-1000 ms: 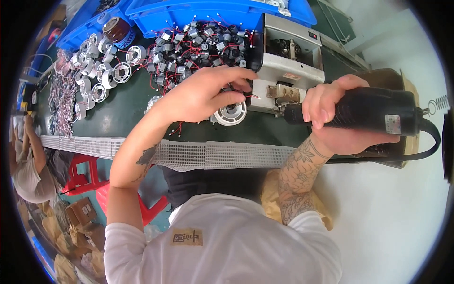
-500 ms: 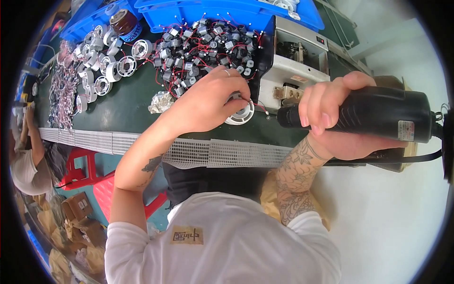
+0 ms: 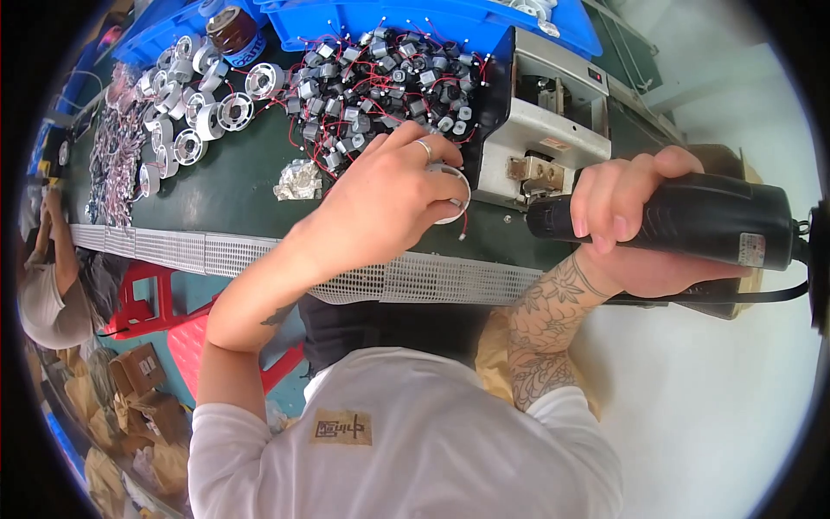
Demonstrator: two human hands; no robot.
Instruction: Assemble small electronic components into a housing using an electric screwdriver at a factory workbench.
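My left hand (image 3: 393,195), a ring on one finger, is closed round a white round plastic housing (image 3: 465,189) just above the bench. Its fingers cover most of the housing, which looks tilted, and a short red wire (image 3: 464,227) hangs below it. In my right hand (image 3: 635,203) is a thick black electric screwdriver (image 3: 718,216), held sideways with its narrower end pointing left toward the housing. A tiny screw (image 3: 507,219) lies on the bench between the two hands. Beyond my left hand is a heap of small motors (image 3: 372,91) with red and black wires.
A metal machine (image 3: 553,130) stands right of the motors. Several white housings (image 3: 190,147) and bundled wires (image 3: 117,164) cover the left side. Crumpled foil (image 3: 298,180), a brown jar (image 3: 233,35) and blue bins (image 3: 372,17) are near. Another person (image 3: 56,285) works far left.
My left hand has turned the white housing from lying face up to a tilt, with its wire now hanging down. The screwdriver in my right hand has shifted slightly right and nearer.
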